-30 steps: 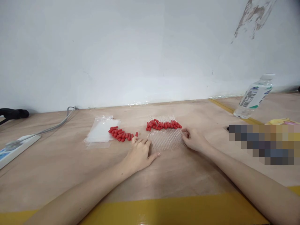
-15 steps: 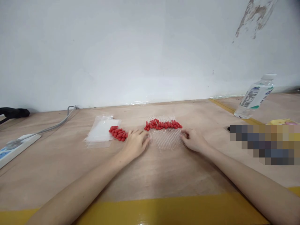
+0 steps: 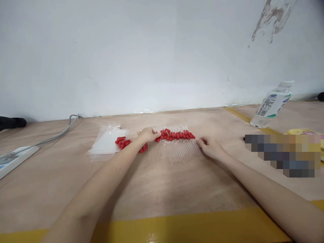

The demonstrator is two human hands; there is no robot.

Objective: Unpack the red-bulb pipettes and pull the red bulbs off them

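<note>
A row of droppers [image 3: 181, 152], clear thin tubes with red bulbs [image 3: 177, 135], lies on the table in front of me. Tubes stick out both behind and in front of the bulbs. At the row's left end, my left hand [image 3: 148, 135] touches the red bulbs, its visible fingers apart. Beside the right end rests my right hand [image 3: 210, 146], fingers loosely bent, thumb apart, fingertips close to the tubes. A second group of red-bulbed droppers [image 3: 123, 143] lies to the left, partly hidden under my left forearm.
Clear plastic bags [image 3: 103, 143] are stacked at the left, by the second group. A power strip [image 3: 20, 157] with a grey cable [image 3: 53, 138] lies further left. On the right stand a water bottle [image 3: 272, 106] and a yellow packet [image 3: 301, 131]. A white wall [image 3: 152, 67] rises behind.
My left hand has moved up and a little right, from the table between the two groups onto the row's left end. The right hand has hardly moved.
</note>
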